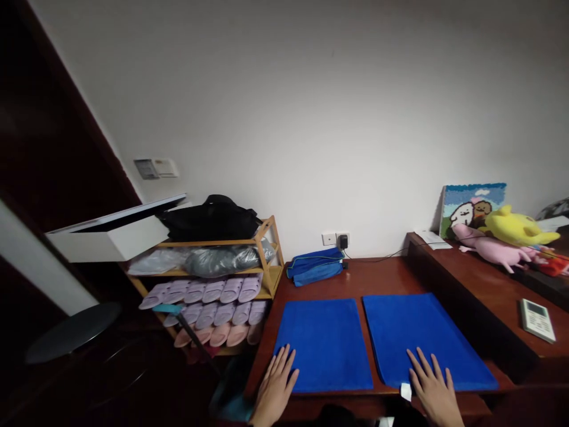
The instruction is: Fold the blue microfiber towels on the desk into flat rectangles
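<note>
Two blue cloths lie flat side by side on the dark red wooden table point(306, 287), a narrow gap between them. My left hand point(274, 382) rests with fingers stretched out at the lower left edge of the left blue cloth point(324, 344). On the near part of the right blue cloth point(418, 329), my right hand point(431, 382) lies flat with its fingers spread. A small white tag point(406, 391) sticks out from that cloth's front edge beside my right hand. Neither hand grips anything.
Behind the cloths lies a folded blue cloth bundle point(316, 267), below a wall socket with a black plug point(342, 241). A raised ledge on the right holds plush toys point(511, 228) and a white remote point(537, 320). Left stand a slipper rack point(267, 273) and a round stool point(73, 332).
</note>
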The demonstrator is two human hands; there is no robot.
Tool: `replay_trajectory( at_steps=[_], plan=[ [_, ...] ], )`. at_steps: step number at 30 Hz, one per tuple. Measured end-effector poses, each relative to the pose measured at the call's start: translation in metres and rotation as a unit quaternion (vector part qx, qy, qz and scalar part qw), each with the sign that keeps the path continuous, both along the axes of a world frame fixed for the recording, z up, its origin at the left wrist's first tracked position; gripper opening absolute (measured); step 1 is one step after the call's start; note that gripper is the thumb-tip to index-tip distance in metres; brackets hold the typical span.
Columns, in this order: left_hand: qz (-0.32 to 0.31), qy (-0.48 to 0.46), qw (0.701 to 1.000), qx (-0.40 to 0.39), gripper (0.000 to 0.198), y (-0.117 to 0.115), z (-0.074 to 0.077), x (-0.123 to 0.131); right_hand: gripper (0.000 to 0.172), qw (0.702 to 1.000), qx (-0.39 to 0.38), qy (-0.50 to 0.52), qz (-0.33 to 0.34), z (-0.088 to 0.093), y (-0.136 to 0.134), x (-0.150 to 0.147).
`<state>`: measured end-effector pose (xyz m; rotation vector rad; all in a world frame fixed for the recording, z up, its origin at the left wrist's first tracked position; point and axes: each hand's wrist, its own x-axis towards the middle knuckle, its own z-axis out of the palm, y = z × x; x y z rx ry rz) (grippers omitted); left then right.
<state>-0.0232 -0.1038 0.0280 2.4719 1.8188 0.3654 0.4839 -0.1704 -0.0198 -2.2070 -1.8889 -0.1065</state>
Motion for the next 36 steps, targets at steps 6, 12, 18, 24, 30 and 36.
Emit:
replay_trajectory(
  at_steps=[6,12,18,24,30,36],
  plan=[
    [-0.002,-0.009,1.0,0.014,0.061,-0.04,-0.007,-0.022,0.064,0.999,-0.001,0.001,-0.041,0.009,0.002,-0.01],
    [-0.001,-0.064,0.992,0.106,0.046,-0.048,-0.025,-0.041,0.058,0.976,0.07,0.047,0.2,0.033,-0.003,-0.095],
    [-0.028,-0.08,0.98,0.182,0.033,-0.048,-0.012,-0.045,0.068,0.954,0.083,0.073,0.278,0.011,-0.004,-0.15],
    [-0.051,-0.07,0.977,0.193,0.039,-0.067,0.02,-0.048,0.055,0.942,0.047,0.139,0.301,0.045,-0.017,-0.134],
    [-0.053,-0.099,0.969,0.22,0.037,-0.09,0.087,-0.051,0.044,0.922,0.076,0.225,0.307,0.132,-0.035,-0.113],
    [-0.047,-0.146,0.967,0.206,0.036,-0.12,0.2,-0.038,0.034,0.885,0.175,0.24,0.358,0.231,-0.06,-0.07]
  ],
)
